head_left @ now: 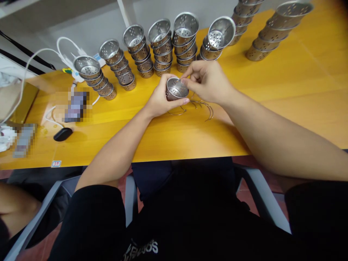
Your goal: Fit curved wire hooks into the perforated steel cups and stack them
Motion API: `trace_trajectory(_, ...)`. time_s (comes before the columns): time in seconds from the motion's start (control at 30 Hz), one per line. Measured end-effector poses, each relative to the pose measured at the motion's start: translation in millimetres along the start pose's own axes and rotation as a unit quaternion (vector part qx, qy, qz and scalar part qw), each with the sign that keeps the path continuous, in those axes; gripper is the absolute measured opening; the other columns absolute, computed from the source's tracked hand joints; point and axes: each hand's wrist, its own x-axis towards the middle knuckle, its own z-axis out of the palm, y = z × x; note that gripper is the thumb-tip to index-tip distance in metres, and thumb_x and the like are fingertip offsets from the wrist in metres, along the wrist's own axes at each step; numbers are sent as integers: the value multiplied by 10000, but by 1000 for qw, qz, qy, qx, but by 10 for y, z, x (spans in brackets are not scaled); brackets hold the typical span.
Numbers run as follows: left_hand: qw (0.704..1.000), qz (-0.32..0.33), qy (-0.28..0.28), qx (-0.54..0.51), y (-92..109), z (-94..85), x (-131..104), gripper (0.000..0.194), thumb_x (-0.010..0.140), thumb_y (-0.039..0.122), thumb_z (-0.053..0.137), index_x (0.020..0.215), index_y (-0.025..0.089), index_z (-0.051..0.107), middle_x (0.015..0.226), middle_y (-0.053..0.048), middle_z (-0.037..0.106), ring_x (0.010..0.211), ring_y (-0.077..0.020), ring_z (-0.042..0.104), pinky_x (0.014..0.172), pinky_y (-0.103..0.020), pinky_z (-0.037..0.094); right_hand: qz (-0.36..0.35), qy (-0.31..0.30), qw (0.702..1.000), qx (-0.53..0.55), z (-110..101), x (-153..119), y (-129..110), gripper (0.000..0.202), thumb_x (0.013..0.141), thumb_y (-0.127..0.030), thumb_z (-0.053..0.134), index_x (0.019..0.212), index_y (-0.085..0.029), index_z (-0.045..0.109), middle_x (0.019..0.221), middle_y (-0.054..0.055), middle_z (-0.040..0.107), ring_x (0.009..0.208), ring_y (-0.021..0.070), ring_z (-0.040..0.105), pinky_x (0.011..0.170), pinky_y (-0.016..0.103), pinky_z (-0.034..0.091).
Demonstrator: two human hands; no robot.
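Note:
A perforated metal cup [176, 89] is held above the yellow table [163, 141], its open mouth tilted toward me. My left hand [159, 99] wraps round it, with the thumb along the near side. At the cup's right rim, my right hand [208, 79] pinches finger and thumb together; what they hold is too small to make out. Several thin curved metal wires [209, 111] lie on the table just below and right of the cup.
Stacks of perforated cups line the back, from a left stack [95, 74] to a right stack [268, 36]. On the left are a black mouse [63, 134], a blurred device [76, 106], white cables [25, 74] and a box [27, 103]. Another person's leg [19, 206] shows at lower left.

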Motion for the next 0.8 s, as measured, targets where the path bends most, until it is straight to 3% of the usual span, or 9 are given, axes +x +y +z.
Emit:
trace_trajectory(0.13, 1000, -11, -12, 8, -16, -4, 5, 1190, 877, 1056, 992, 1658, 311, 491, 1483, -71, 698, 1313, -293, 834, 1280, -578, 683, -6, 6, 1000, -9, 6, 3, 16, 554, 1016, -780, 1098, 982, -347, 755, 683, -1, 581, 712, 244, 483, 644, 438, 461)
trace_trajectory(0.3, 999, -24, -8, 35, 79, 11, 5, 1215, 834, 1046, 1032, 1651, 306, 521, 1488, -85, 701, 1425, -354, 813, 1334, -623, 650, -6, 29, 998, -47, 57, 12, 25, 515, 994, -752, 1059, 933, -359, 732, 667, 5, 576, 636, 257, 460, 602, 450, 384)
trace_trajectory(0.57, 998, -27, 0, 51, 328, 4, 42, 1177, 838, 1035, 1036, 1607, 296, 542, 1479, -98, 752, 1321, -332, 850, 1239, -575, 708, 22, 54, 998, -2, 182, 12, -35, 419, 922, -598, 1093, 997, -368, 750, 608, -35, 500, 626, 240, 456, 591, 442, 435)
trace_trajectory(0.7, 999, -27, 0, 28, 360, 7, 29, 1131, 896, 1065, 963, 1609, 289, 552, 1473, -101, 755, 1284, -304, 846, 1197, -538, 716, 23, 48, 999, 8, 186, 26, -73, 335, 912, -474, 1080, 949, -348, 772, 628, -25, 529, 610, 220, 437, 583, 423, 394)
trace_trajectory(0.8, 999, -39, 5, -1, 320, -14, 17, 1059, 964, 1071, 893, 1604, 292, 568, 1440, -82, 746, 1277, -277, 832, 1213, -528, 702, 11, 35, 999, 41, 135, 28, -121, 328, 951, -505, 1077, 935, -328, 802, 681, 2, 624, 613, 213, 467, 577, 417, 374)
